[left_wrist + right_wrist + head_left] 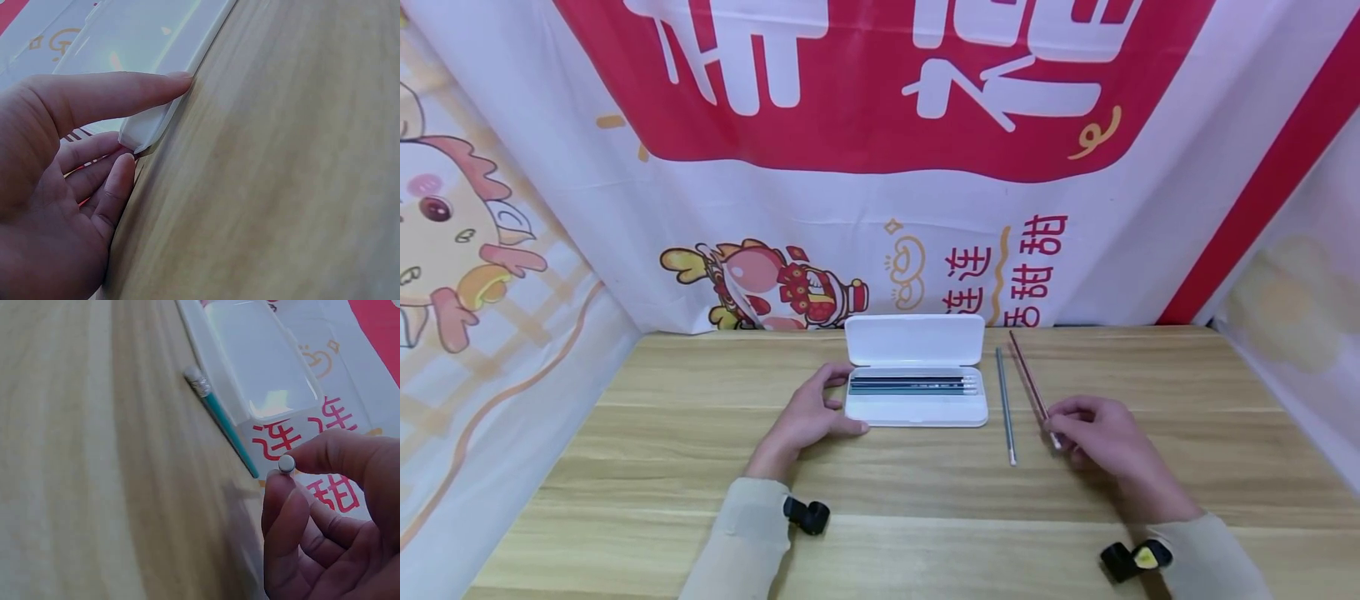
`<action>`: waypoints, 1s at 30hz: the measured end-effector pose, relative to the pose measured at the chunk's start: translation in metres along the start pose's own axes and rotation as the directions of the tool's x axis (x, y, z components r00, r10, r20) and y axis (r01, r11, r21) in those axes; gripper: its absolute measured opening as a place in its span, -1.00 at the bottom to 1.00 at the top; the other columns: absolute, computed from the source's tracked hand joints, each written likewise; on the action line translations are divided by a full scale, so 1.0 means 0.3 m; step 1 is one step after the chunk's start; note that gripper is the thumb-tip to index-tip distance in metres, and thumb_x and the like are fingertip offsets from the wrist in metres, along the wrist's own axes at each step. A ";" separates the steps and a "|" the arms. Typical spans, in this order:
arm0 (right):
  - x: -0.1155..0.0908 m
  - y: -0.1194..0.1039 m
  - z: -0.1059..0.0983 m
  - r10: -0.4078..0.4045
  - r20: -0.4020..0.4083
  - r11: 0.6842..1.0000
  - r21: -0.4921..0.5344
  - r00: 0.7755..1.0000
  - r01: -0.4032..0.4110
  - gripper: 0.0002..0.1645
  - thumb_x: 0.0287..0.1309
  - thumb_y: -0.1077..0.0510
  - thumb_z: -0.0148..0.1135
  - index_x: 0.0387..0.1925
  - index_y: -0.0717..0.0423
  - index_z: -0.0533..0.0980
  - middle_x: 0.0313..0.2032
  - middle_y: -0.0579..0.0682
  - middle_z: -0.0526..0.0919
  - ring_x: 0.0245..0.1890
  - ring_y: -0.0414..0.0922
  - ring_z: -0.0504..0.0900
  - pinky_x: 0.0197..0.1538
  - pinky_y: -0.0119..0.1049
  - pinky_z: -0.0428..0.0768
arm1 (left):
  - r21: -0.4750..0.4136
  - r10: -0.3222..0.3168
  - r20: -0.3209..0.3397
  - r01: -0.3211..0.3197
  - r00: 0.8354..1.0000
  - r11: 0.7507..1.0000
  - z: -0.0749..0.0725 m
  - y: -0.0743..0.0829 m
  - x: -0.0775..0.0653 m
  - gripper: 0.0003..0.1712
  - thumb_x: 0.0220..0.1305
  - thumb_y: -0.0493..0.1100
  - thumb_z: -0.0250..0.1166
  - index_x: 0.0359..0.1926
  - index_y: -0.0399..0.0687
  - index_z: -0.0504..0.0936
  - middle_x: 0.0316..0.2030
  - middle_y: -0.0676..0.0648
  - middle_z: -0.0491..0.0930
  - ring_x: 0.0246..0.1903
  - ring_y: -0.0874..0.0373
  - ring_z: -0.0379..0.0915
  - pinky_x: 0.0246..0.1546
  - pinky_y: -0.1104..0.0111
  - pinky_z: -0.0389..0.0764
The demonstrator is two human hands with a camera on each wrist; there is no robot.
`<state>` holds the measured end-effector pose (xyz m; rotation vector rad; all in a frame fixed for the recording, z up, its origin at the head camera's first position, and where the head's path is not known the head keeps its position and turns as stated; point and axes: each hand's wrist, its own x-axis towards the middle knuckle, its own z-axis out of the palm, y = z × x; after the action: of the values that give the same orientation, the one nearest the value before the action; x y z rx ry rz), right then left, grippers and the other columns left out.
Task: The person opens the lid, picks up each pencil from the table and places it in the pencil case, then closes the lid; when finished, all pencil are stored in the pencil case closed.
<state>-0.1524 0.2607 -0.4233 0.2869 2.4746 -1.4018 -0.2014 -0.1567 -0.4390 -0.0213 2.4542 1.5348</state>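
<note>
A white pencil case (917, 410) lies on the table with its lid (914, 340) raised at the back. Inside, several dark and blue-green pencils (910, 385) lie side by side, eraser ends to the right. My left hand (811, 410) holds the case's left end, thumb (125, 97) along the front edge and fingers at the left side. Thumb and fingertips of my right hand (1097, 429) pinch a dark red pencil (1028, 377) near its white eraser end (287, 464). Between case and right hand lies a blue-green pencil (1006, 408).
The wood-grain table (925, 533) ends at a hanging white and red printed cloth (887, 242) right behind the case. Patterned cloths (497, 333) flank it on both sides. Each wrist wears a small black camera (808, 515).
</note>
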 end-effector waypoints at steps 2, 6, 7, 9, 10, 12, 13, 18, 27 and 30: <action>-0.004 0.000 -0.012 -0.039 0.009 0.999 0.039 0.999 0.038 -0.49 0.47 0.03 0.32 0.23 0.31 0.57 -0.19 0.05 0.72 -0.24 -0.10 0.64 -0.30 -0.27 0.72 | 0.000 0.000 -0.002 0.000 1.000 1.000 0.001 -0.002 0.001 0.02 0.01 -0.19 0.74 0.48 0.22 0.46 0.51 -0.12 0.43 0.24 -0.15 0.54 0.36 -0.06 0.59; -0.012 -0.003 -0.032 -0.108 0.012 0.989 0.098 0.994 0.106 -0.51 0.47 0.08 0.33 0.22 0.37 0.57 -0.23 -0.02 0.72 -0.27 -0.18 0.64 -0.29 -0.27 0.74 | -0.005 -0.002 -0.006 0.002 1.000 1.000 0.003 -0.002 0.004 0.02 0.00 -0.21 0.74 0.47 0.24 0.47 0.50 -0.10 0.43 0.23 -0.15 0.53 0.36 -0.05 0.58; -0.014 -0.004 -0.036 -0.118 0.011 0.987 0.109 0.993 0.116 -0.50 0.46 0.09 0.34 0.22 0.37 0.56 -0.23 -0.04 0.72 -0.27 -0.20 0.64 -0.28 -0.27 0.74 | -0.008 -0.005 -0.007 0.005 1.000 1.000 0.003 -0.001 0.004 0.02 -0.01 -0.22 0.74 0.47 0.24 0.47 0.50 -0.09 0.43 0.24 -0.15 0.53 0.36 -0.04 0.57; -0.018 -0.007 -0.042 -0.130 0.007 0.985 0.118 0.991 0.129 -0.50 0.47 0.09 0.33 0.23 0.37 0.56 -0.23 -0.05 0.71 -0.28 -0.22 0.64 -0.27 -0.26 0.75 | -0.008 -0.004 -0.005 0.004 1.000 1.000 0.003 0.000 0.004 0.02 -0.01 -0.22 0.74 0.47 0.24 0.47 0.50 -0.09 0.43 0.24 -0.15 0.52 0.37 -0.04 0.56; -0.020 -0.008 -0.044 -0.135 0.006 0.984 0.122 0.991 0.134 -0.50 0.48 0.09 0.32 0.24 0.37 0.55 -0.22 -0.05 0.71 -0.28 -0.22 0.64 -0.27 -0.26 0.75 | -0.006 0.000 -0.003 0.000 1.000 1.000 0.003 -0.001 0.004 0.02 -0.01 -0.21 0.74 0.47 0.23 0.47 0.51 -0.10 0.42 0.25 -0.15 0.52 0.37 -0.05 0.56; -0.023 -0.010 -0.048 -0.143 0.001 0.982 0.126 0.990 0.142 -0.50 0.49 0.09 0.31 0.25 0.36 0.55 -0.21 -0.05 0.73 -0.27 -0.23 0.64 -0.26 -0.25 0.76 | -0.007 -0.001 -0.003 0.001 1.000 1.000 0.003 -0.002 0.003 0.03 -0.01 -0.22 0.74 0.47 0.23 0.47 0.51 -0.11 0.42 0.25 -0.16 0.52 0.38 -0.05 0.56; -0.025 -0.011 -0.050 -0.148 -0.002 0.981 0.129 0.989 0.147 -0.50 0.49 0.10 0.31 0.25 0.36 0.54 -0.20 -0.05 0.74 -0.27 -0.22 0.65 -0.26 -0.25 0.76 | -0.007 -0.001 -0.002 0.001 1.000 1.000 0.002 -0.002 0.002 0.03 -0.02 -0.21 0.74 0.48 0.22 0.47 0.51 -0.11 0.42 0.25 -0.16 0.52 0.37 -0.05 0.56; -0.029 -0.014 -0.055 -0.173 -0.011 0.974 0.143 0.985 0.173 -0.51 0.50 0.09 0.31 0.27 0.33 0.53 -0.15 -0.03 0.76 -0.26 -0.21 0.65 -0.24 -0.24 0.77 | -0.003 -0.001 0.000 0.001 1.000 1.000 0.001 -0.003 0.003 0.03 -0.01 -0.19 0.74 0.48 0.23 0.46 0.51 -0.11 0.41 0.25 -0.16 0.52 0.37 -0.05 0.57; -0.034 -0.023 -0.052 -0.172 0.026 0.976 0.141 0.985 0.167 -0.51 0.52 0.06 0.29 0.29 0.27 0.53 -0.06 0.01 0.72 -0.20 -0.19 0.64 -0.18 -0.26 0.76 | -0.009 -0.009 -0.002 0.009 1.000 1.000 0.002 -0.004 0.004 0.03 -0.01 -0.21 0.74 0.47 0.24 0.47 0.51 -0.10 0.42 0.25 -0.16 0.53 0.37 -0.05 0.58; -0.035 -0.026 -0.049 -0.168 0.032 0.978 0.127 0.985 0.162 -0.51 0.52 0.04 0.30 0.30 0.23 0.54 -0.04 0.04 0.71 -0.19 -0.17 0.63 -0.17 -0.25 0.76 | -0.006 -0.009 -0.001 0.009 1.000 1.000 0.002 0.001 0.004 0.03 -0.01 -0.21 0.74 0.48 0.22 0.47 0.51 -0.12 0.42 0.25 -0.16 0.54 0.37 -0.05 0.58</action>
<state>-0.1470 0.2690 -0.4063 0.0769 2.4282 -1.6144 -0.2025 -0.1559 -0.4393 -0.0342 2.4467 1.5387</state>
